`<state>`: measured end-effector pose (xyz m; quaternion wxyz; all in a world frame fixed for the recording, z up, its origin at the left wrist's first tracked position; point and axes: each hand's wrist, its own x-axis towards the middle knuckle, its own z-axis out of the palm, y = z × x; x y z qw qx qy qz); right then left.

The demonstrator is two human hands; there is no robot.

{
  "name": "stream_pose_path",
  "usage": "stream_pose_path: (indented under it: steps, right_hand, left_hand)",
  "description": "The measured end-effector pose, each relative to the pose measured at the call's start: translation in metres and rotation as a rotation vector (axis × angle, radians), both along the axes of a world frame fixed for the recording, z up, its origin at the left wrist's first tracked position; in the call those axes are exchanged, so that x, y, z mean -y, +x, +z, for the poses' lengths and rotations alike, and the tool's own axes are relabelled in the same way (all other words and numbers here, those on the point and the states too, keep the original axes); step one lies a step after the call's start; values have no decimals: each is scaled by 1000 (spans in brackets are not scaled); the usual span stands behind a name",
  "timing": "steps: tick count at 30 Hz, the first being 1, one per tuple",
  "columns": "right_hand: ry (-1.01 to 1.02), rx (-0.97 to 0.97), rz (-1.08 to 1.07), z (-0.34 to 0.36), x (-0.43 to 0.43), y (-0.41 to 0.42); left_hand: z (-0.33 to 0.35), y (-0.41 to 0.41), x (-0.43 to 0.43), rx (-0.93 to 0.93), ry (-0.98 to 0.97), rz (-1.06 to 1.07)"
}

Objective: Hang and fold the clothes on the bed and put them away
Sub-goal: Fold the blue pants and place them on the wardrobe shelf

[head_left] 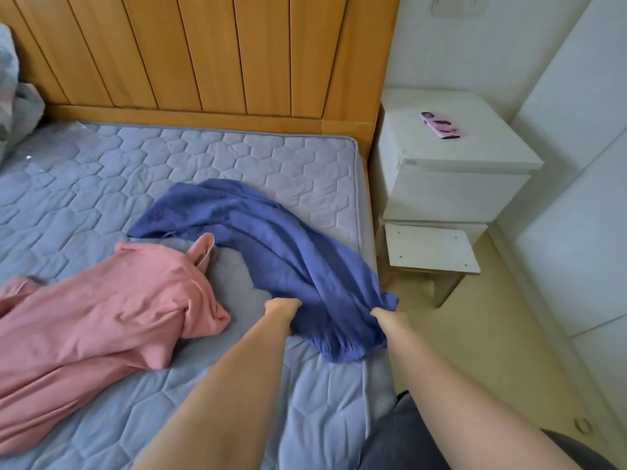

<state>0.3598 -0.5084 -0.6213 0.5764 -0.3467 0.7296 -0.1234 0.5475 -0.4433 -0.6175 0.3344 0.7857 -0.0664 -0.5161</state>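
A crumpled blue garment (pixel 271 239) lies on the quilted blue-grey mattress (pixel 101 184) near the bed's right edge. My left hand (pixel 281 308) grips its near part from the left, fingers buried in the cloth. My right hand (pixel 385 317) grips the same garment at its right corner, which hangs past the mattress edge. A pink garment (pixel 101 313) lies spread and wrinkled to the left, apart from both hands.
A wooden headboard (pixel 203 52) runs along the back. A white nightstand (pixel 451 171) with a pink phone (pixel 440 125) stands right of the bed, a small white stool (pixel 431 249) in front of it. Bedding (pixel 13 106) is piled at far left. White cabinet doors (pixel 583 198) line the right.
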Motion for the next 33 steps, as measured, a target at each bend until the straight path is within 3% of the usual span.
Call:
stream_pose_path:
  steps: [5, 10, 12, 16, 19, 22, 25, 27, 30, 33]
  right_hand:
    - [-180, -29, -28, -7, 25, 6]
    - [-468, -151, -291, 19, 63, -17]
    - [-396, -165, -334, 18, 78, -33]
    - [-176, -53, -222, -4, 86, -46]
    - [-237, -198, 49, -12, 63, -38]
    - [-594, -272, 361, -12, 27, -30]
    - [-966, -266, 641, -20, -7, -27]
    - [-943, -284, 932, -31, -27, -29]
    - [-929, -531, 1224, -50, -44, -35]
    - [-1011, -642, 1187, -46, -39, -39]
  left_hand:
    - [-23, -12, -2, -317, -68, 208]
    - [-19, -20, -6, -570, -105, 34]
    - [-21, -26, -14, -668, -73, -44]
    - [-26, -49, -17, -822, 0, -199]
    - [-18, -51, -17, -567, 254, -638]
    - [-11, -40, -18, -120, 397, -961]
    - [-7, -25, -12, 549, 182, -1023]
    - [-6, -18, -14, 912, 8, -1037]
    - [-23, -23, -23, 1008, -124, -1392]
    - [-39, -36, -24, 985, -73, -1351]
